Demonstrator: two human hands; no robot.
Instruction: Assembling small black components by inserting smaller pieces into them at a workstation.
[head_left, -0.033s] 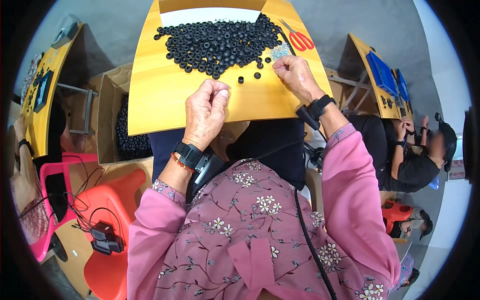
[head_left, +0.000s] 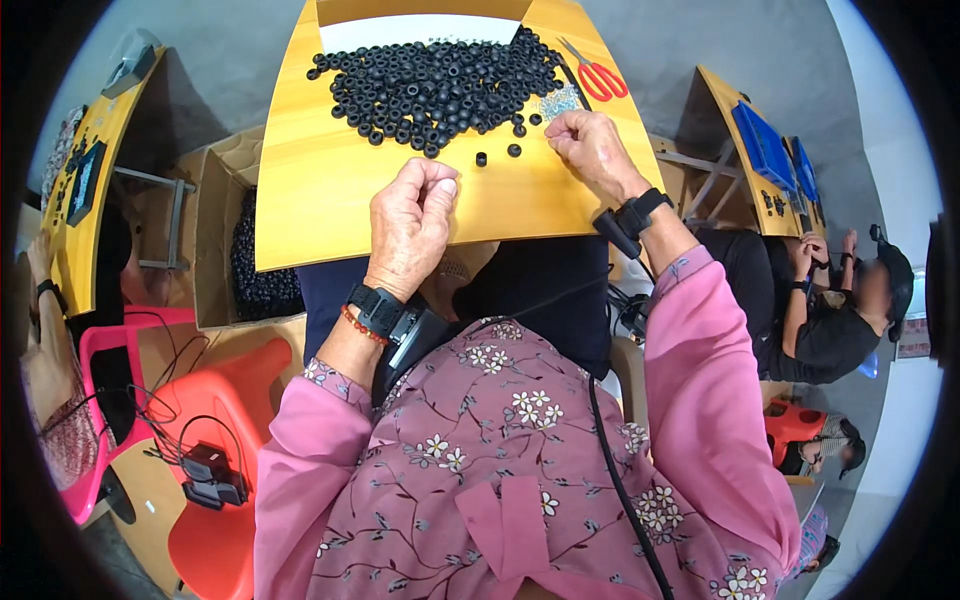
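My left hand (head_left: pixel 412 218) is over the near part of the yellow table (head_left: pixel 310 200), its thumb and curled fingers pinched together; whatever lies between them is hidden. At the right, my right hand (head_left: pixel 598 152) has its thumb and forefinger pressed together too, and I cannot make out anything in the pinch. Just beyond it lies a small heap of tiny silvery pieces (head_left: pixel 560 102). A large spread of black ring-shaped pieces (head_left: pixel 430 90) covers the far half of the table. Two loose black pieces, one a short cylinder (head_left: pixel 481 159) and one a ring (head_left: pixel 514 151), rest between my hands.
Red-handled scissors (head_left: pixel 602 82) lie at the far right of the table. A white tray or sheet (head_left: pixel 420 32) stands behind the black pieces. At lower left are a cardboard box (head_left: pixel 222 240) of black pieces and a red chair (head_left: pixel 215 540). Other people work at side tables.
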